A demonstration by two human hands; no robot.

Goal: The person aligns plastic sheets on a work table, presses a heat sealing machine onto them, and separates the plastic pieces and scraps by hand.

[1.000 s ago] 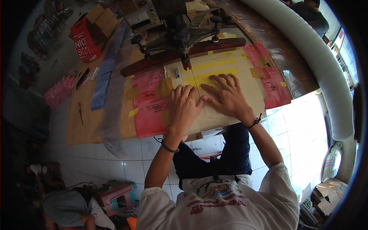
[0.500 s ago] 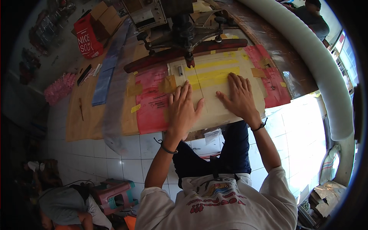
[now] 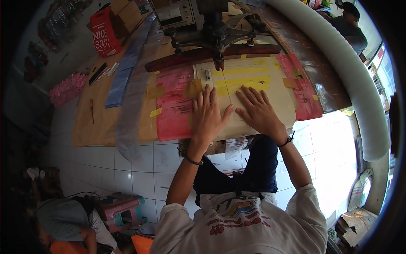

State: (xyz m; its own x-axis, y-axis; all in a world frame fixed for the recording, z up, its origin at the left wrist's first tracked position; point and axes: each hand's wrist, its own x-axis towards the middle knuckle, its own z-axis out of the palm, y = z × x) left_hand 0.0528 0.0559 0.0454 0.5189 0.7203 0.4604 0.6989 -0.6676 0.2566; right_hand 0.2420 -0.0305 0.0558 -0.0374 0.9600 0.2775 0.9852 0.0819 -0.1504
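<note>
Beneath the person's left hand [image 3: 209, 115] and right hand [image 3: 261, 115], both laid flat and slightly spread, lies a thin beige panel [image 3: 282, 100] with yellow strips [image 3: 253, 81]; beyond them spans a dark-red curved bar [image 3: 249, 50].

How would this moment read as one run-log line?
left hand: palm-down on beige panel | right hand: palm-down, same panel | grasped: nothing seen | beyond hands: yellow strips, dark-red bar

Tan tabletop [image 3: 98, 129]: thin tool [image 3: 91, 111], blue strip [image 3: 117, 91], clear plastic strip [image 3: 129, 114], red sheets [image 3: 171, 122] flanking beige panel [image 3: 281, 100].
</note>
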